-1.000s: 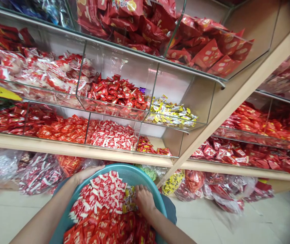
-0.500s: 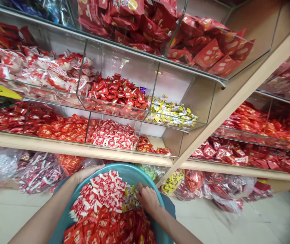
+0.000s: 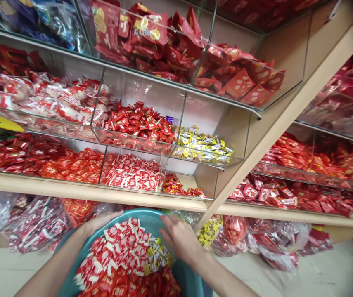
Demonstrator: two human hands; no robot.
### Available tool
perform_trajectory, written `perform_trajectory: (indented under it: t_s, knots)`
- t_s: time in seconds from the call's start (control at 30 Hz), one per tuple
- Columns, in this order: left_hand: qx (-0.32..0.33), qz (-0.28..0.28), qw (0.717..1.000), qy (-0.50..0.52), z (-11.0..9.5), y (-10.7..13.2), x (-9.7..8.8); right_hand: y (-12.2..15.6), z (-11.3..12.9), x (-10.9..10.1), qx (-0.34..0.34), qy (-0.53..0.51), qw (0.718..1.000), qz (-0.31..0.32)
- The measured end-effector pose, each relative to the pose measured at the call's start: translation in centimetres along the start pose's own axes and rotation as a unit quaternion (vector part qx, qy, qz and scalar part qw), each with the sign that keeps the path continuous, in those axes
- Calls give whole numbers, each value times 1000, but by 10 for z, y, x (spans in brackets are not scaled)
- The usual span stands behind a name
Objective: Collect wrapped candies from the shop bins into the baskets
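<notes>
A teal plastic basket (image 3: 151,213) stands below the shelf, filled with wrapped sweets. Red-and-white sweets (image 3: 117,247) lie in its upper left, a small group of yellow-and-white sweets (image 3: 157,255) at the right, and red packets (image 3: 133,284) at the near side. My left hand (image 3: 100,222) grips the basket's far left rim, its fingertips partly hidden. Over the right rim is my right hand (image 3: 181,237), with extended fingers and nothing visible in it, just above and right of the yellow-and-white sweets.
A wooden shelf unit (image 3: 167,200) with clear-walled bins of sweets rises just beyond the basket. Yellow-and-white sweets (image 3: 204,145) fill one bin's bottom. Plastic bags of sweets (image 3: 41,222) rest on the tiled floor (image 3: 328,272) under the shelf.
My right hand has left the yellow-and-white sweets, moving up to the rim, and its fingers have opened. My left hand stays at the rim. The camera view has shifted slightly.
</notes>
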State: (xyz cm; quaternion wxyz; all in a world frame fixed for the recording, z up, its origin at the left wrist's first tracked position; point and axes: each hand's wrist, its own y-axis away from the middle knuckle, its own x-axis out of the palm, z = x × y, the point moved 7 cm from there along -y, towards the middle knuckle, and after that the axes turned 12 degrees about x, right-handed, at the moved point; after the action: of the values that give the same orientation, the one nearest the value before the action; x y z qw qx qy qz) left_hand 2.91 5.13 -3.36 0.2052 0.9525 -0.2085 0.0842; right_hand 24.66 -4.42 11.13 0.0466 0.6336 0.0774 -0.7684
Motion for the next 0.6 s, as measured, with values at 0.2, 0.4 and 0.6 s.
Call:
perform_trajectory:
  t_s: [0.2,0.4,0.6]
  knots:
    - [-9,47,997,54,-2,4,13,-25,11,-189,-96,-71,949,-291]
    - [-13,69,996,63,-13,13,26,-93,-42,-259,20,13,953,-301]
    - [3,63,996,59,-9,8,18,-139,-71,-246,115,88,980,-138]
